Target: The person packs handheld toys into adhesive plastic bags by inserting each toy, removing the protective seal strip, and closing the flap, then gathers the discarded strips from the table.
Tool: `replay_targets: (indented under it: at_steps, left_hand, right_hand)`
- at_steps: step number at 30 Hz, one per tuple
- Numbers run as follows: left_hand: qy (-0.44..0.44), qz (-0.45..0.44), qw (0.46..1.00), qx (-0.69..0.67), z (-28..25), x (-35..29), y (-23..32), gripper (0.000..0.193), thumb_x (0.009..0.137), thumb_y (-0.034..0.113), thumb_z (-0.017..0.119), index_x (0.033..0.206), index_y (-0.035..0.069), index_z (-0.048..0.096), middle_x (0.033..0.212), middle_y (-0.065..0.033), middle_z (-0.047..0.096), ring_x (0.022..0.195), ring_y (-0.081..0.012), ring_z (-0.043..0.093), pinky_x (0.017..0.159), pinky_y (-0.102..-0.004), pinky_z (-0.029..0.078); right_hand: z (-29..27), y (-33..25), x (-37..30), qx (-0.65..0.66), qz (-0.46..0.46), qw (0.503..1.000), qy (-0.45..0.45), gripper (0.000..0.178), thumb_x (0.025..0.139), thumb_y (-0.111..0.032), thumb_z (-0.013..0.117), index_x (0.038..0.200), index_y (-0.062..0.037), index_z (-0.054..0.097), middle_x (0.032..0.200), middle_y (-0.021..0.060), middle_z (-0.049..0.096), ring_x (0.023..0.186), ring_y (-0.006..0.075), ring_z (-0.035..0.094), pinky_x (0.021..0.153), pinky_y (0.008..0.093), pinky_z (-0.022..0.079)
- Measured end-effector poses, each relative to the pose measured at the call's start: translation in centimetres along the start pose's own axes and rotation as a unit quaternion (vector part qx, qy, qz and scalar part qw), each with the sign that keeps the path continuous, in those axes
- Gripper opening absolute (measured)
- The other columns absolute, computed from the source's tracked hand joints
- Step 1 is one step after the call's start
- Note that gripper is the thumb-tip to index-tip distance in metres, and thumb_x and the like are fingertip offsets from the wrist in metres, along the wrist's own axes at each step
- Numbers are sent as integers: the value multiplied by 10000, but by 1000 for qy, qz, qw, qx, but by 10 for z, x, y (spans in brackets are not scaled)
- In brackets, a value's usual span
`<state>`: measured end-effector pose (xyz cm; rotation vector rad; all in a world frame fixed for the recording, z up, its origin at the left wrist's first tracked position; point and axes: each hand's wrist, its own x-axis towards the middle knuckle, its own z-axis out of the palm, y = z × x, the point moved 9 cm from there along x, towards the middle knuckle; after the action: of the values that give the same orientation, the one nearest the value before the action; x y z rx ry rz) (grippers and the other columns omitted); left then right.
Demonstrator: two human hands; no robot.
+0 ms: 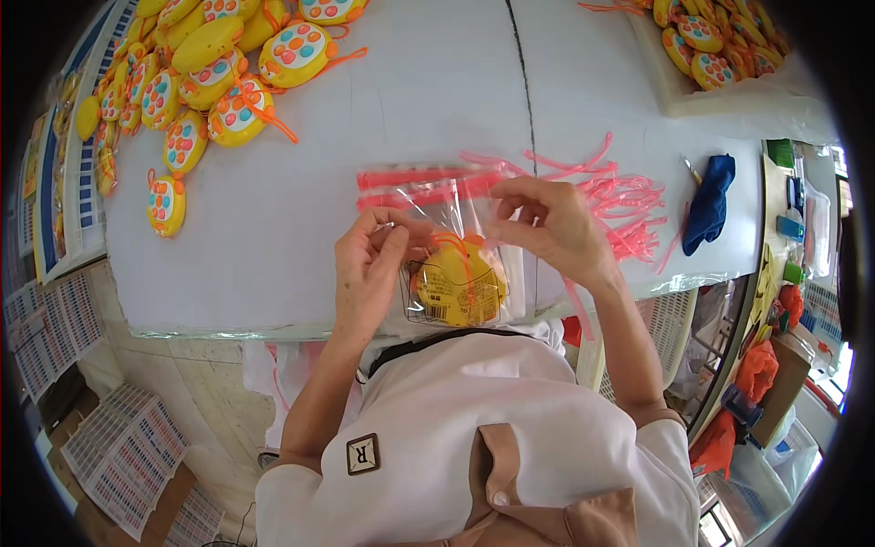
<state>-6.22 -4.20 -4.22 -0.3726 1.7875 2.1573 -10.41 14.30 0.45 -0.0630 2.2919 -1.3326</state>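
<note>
In front of me at the table's near edge is a clear plastic bag [444,217] with a bright pink band along its top. Inside it lies a round yellow toy [460,284], printed back showing, with an orange cord. My left hand [369,264] is at the bag's left side, its fingers curled and pinching the plastic. On the opposite side, my right hand [556,223] pinches the bag's upper right part between thumb and fingers. Both sets of fingertips partly hide what they grip.
A heap of yellow toys [211,73] with coloured dots covers the far left of the table [273,237]. More toys [711,46] fill a plastic-lined container at far right. Pink strips [624,210] lie right of my hand, beside a dark blue cloth pouch [709,205].
</note>
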Motion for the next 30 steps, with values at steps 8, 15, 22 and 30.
replay_targets:
  at_steps: [8, 15, 22, 30]
  left_hand:
    - [34, 43, 996, 76, -17, -5, 1, 108, 928, 53, 480, 879, 6, 563, 787, -30, 613, 717, -73, 566, 636, -222, 447]
    - [31, 24, 999, 22, -25, 2, -16, 152, 860, -4, 497, 717, 17, 543, 682, 51, 510, 594, -13, 380, 524, -186, 301]
    - [74, 74, 992, 70, -26, -20, 24, 179, 810, -16, 574, 682, 57, 473, 681, 52, 457, 621, -20, 421, 583, -184, 402]
    - [569, 344, 569, 485, -281, -116, 292, 179, 851, 32, 632, 1015, -38, 628, 994, -122, 658, 891, -186, 655, 778, -266, 547]
  right_hand:
    - [11, 48, 5, 133, -15, 991, -21, 83, 795, 8, 611, 863, 51, 630, 737, 43, 648, 661, 82, 577, 602, 231, 466]
    - [11, 41, -4, 39, -113, 992, 33, 134, 819, 32, 527, 869, 13, 651, 769, 30, 637, 657, 72, 541, 602, 241, 445]
    - [-35, 25, 2, 46, -17, 997, 55, 169, 833, -5, 559, 950, 8, 681, 736, 72, 655, 619, 147, 569, 598, 274, 460]
    - [-87, 14, 12, -157, -158, 959, 176, 162, 795, -87, 652, 939, -18, 684, 906, 106, 676, 857, 234, 624, 779, 340, 511]
